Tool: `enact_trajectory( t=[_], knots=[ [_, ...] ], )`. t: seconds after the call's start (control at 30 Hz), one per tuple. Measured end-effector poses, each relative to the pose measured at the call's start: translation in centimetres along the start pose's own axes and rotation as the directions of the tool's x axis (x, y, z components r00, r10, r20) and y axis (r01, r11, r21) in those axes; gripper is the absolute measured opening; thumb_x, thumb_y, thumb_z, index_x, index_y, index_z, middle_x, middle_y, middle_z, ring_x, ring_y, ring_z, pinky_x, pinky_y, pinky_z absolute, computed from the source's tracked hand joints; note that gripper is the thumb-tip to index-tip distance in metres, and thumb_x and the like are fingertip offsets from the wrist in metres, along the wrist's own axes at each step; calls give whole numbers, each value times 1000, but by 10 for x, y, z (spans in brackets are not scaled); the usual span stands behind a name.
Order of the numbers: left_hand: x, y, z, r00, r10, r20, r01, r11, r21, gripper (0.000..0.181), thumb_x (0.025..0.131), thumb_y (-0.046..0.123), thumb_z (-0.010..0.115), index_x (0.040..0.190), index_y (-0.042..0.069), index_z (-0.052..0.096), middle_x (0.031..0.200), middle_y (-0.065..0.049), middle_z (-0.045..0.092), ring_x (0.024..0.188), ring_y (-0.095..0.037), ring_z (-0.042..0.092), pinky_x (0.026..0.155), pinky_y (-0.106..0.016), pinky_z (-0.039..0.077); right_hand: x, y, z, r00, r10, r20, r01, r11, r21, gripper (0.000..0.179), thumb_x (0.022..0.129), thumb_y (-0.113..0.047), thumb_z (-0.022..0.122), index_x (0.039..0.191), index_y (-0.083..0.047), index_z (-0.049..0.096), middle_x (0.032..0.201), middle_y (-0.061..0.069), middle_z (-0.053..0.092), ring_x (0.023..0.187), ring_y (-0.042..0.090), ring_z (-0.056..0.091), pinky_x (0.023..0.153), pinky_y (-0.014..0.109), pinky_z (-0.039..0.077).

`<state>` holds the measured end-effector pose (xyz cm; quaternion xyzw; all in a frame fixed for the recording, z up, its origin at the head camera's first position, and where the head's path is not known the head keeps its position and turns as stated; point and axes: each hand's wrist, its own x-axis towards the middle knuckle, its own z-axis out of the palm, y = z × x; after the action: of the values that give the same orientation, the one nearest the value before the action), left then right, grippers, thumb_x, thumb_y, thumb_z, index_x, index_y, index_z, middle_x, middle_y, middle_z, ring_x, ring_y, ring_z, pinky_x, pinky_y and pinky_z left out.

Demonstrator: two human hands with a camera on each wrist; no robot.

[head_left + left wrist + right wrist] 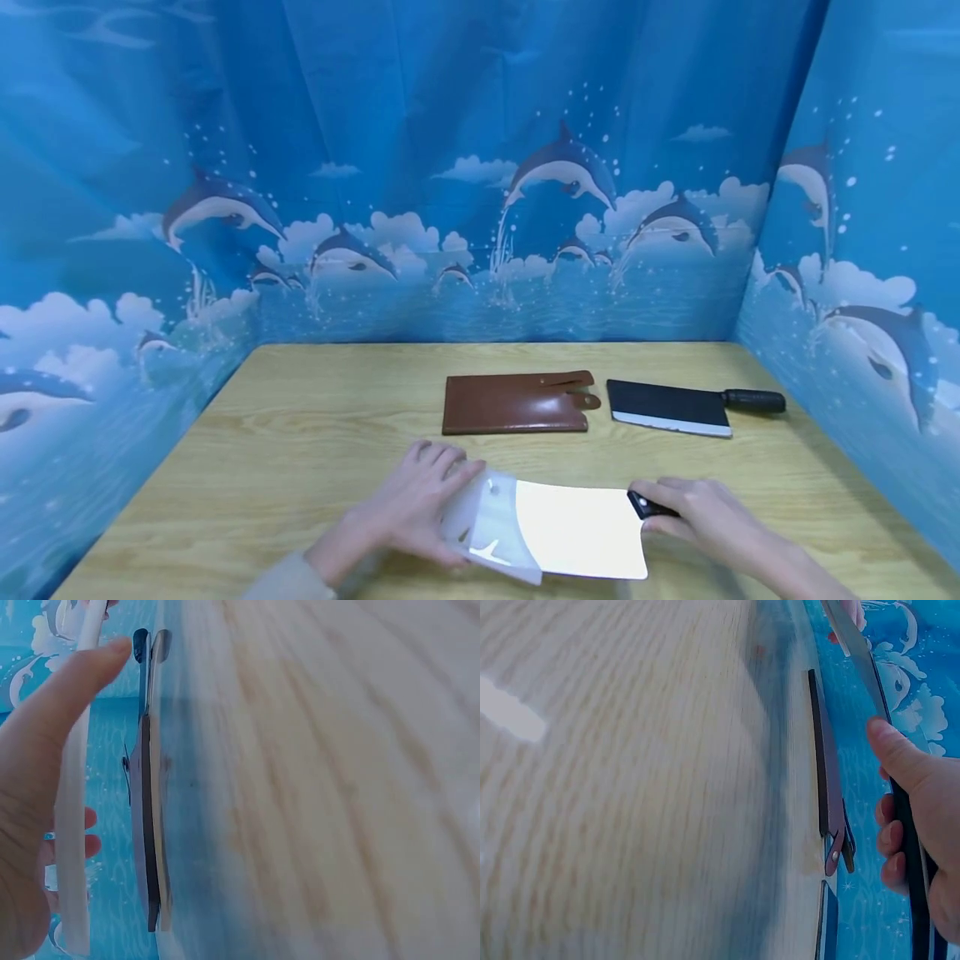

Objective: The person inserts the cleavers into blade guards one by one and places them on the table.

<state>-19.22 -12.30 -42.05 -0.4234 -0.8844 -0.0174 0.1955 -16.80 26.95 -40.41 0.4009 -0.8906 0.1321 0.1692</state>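
In the head view my left hand [416, 504] grips a translucent white plastic blade cover [498, 518], thumb on the near side and fingers at the far edge. A cleaver [581, 531] with a bright, shiny blade runs partly into the cover's right end; how deep its tip lies is hidden. On the right, my right hand [705, 521] is wrapped around the cleaver's black handle. The left wrist view shows the cover [73, 825] edge-on between thumb and fingers, raised off the table. In the right wrist view, fingers curl round the black handle [909, 847].
A brown leather sheath [517, 404] lies flat behind the hands. To its right rests a second cleaver [667, 407] with a dark blade and black handle. The wooden table [322, 400] meets blue dolphin-print curtains [420, 167] at its back and sides.
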Motion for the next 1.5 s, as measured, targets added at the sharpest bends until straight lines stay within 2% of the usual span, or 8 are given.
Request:
enact_trajectory(
  t=[0.13,0.3,0.5,0.57,1.0,1.23,1.4,1.5],
  knots=[
    [0,1,1,1000,8,14,-8,1000,23,105,53,81,62,134,16,47,120,-7,54,109,-20,48,91,-48,39,1,-3,4,1000,19,6,-19,1000,-1,39,81,-37,67,108,-9,68,79,-5,65,64,-6,51,48,19,40],
    [-2,2,2,1000,5,10,-5,999,47,106,53,83,61,134,16,47,119,-7,53,109,-20,48,90,-48,40,3,-6,6,997,62,40,-62,998,15,40,81,-38,66,108,-8,68,81,-4,66,67,-3,55,50,21,44],
    [6,11,-2,993,-49,111,52,998,-21,107,58,88,51,139,19,41,124,-6,51,114,-20,46,96,-50,35,13,-15,12,996,76,50,-79,996,52,44,82,-37,66,109,-3,67,86,3,69,72,4,61,54,22,47],
    [8,15,-2,991,-59,123,63,998,-24,108,58,88,50,140,19,40,125,-7,50,114,-21,45,97,-51,34,18,-19,15,993,98,69,-102,993,53,45,82,-39,64,110,-3,67,86,2,69,71,3,60,54,23,47],
    [19,39,8,992,-124,23,122,989,78,110,49,84,62,133,15,46,115,-7,52,105,-23,49,89,-51,39,41,-31,28,985,157,72,-162,984,72,45,81,-44,63,109,-9,68,80,-5,65,64,-4,48,51,19,39],
    [27,45,-1,983,-178,42,173,980,100,107,50,82,63,132,15,45,115,-7,52,105,-24,49,89,-51,38,53,-31,29,990,137,26,-139,987,77,37,78,-36,69,106,-11,68,78,-5,65,63,-3,48,49,18,38],
    [32,43,-7,978,-201,50,194,974,119,108,49,83,62,133,17,44,114,-6,53,105,-24,49,91,-51,37,58,-29,27,992,125,2,-125,989,78,35,76,-33,71,104,-12,69,82,-3,69,67,1,56,51,20,41],
    [33,43,-10,979,-197,54,191,975,111,108,49,83,63,132,16,45,114,-6,53,105,-24,49,91,-52,37,57,-27,26,993,120,-4,-119,991,67,37,74,-31,73,104,-9,69,86,1,71,71,7,63,55,23,48]
  ],
)
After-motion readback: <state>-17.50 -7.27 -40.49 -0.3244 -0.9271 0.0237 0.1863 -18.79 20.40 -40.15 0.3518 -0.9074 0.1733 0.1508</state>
